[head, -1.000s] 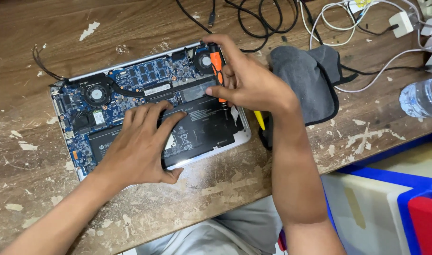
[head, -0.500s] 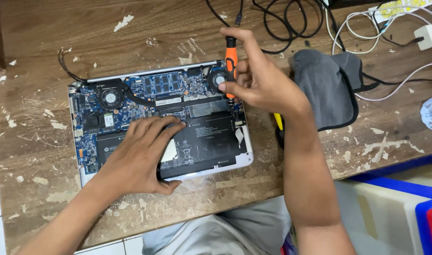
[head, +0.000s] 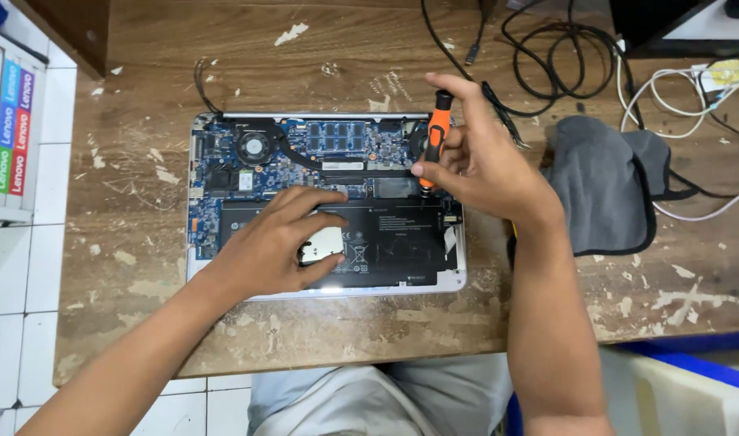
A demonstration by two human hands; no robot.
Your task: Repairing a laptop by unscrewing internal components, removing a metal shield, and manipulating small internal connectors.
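An opened laptop (head: 224, 129) lies bottom-up on the worn wooden table (head: 143, 73), its blue circuit board, two fans and flat black battery (head: 401, 242) exposed. My left hand (head: 276, 242) rests flat on the battery's left part, fingers spread, holding the laptop down. My right hand (head: 478, 165) grips an orange-and-black screwdriver (head: 436, 133) upright, its tip down on the laptop's right side near the upper edge of the battery.
A grey cloth (head: 603, 190) lies right of the laptop. Black and white cables (head: 571, 56) tangle at the back right. A loose black wire (head: 204, 89) trails from the laptop's upper left corner. A blue-rimmed bin (head: 684, 379) stands below right; a white box (head: 10, 121) is left.
The view has shifted, so the laptop sits more centrally. My right hand has raised the screwdriver more upright over the laptop's right side. My left hand stays on the battery.
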